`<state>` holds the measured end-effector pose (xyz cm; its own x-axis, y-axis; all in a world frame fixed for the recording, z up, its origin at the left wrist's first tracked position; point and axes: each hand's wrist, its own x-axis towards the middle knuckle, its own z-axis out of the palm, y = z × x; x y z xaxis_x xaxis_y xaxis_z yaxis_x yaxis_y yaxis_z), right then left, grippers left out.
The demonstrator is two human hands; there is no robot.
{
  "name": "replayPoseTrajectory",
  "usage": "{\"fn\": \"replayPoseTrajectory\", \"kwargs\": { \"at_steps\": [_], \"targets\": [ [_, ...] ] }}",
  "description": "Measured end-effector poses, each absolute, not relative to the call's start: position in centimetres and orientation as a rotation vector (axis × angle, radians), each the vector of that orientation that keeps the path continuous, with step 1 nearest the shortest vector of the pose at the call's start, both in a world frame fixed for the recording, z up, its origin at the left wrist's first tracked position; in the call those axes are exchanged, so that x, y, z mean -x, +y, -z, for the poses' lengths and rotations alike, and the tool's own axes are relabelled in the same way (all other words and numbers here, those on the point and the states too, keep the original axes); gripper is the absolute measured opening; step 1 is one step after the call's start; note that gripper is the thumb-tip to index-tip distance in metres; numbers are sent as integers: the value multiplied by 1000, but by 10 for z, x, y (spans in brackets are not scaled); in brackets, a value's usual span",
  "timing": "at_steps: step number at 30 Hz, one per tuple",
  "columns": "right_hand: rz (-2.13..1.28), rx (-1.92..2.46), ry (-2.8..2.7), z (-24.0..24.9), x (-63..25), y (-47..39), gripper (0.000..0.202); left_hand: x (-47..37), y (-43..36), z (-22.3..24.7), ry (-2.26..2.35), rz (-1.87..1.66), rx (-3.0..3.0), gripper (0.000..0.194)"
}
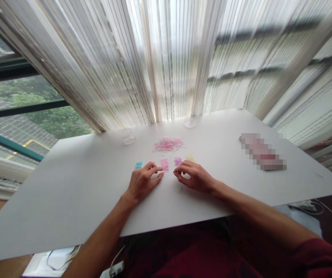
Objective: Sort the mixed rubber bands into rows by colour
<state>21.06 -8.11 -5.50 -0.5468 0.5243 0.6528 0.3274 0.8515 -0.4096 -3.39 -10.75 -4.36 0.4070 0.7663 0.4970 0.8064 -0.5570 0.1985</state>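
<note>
In the middle of the table, small thin coloured pieces lie in a row of groups: a blue group [138,165], a pink group [165,165], a purple group [177,161] and a yellow group [190,158]. Another pink bit shows behind my left fingers. My left hand [144,179] rests by the pink group, thumb and forefinger slightly apart with nothing visible between them. Just below the purple group, my right hand [194,175] has its thumb and forefinger pinched; whatever they hold is too small to see. Beyond both hands lies a loose, mostly pink pile [169,144] of similar thin pieces.
Two clear round containers or lids stand near the back edge, one clear dish [128,139] on the left and another clear dish [190,122] further right. A pixelated flat object [262,152] lies right on the white table [81,189]. Sheer curtains [171,69] hang behind.
</note>
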Motion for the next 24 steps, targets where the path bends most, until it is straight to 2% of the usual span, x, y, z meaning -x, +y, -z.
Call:
{"fn": "replayPoseTrajectory", "kwargs": {
  "at_steps": [5, 15, 24],
  "targets": [
    [-302, 618, -2168, 52, -213, -82, 10, 28, -111, 45, -1316, 804, 2605, 15],
    [-303, 647, -2139, 47, -218, -79, 10, 26, -108, 50, -1383, 740, 2563, 21],
    [-589, 595, -2450, 34, -232, -87, 17, 27, -108, 49, -1360, 767, 2602, 20]
  ]
}}
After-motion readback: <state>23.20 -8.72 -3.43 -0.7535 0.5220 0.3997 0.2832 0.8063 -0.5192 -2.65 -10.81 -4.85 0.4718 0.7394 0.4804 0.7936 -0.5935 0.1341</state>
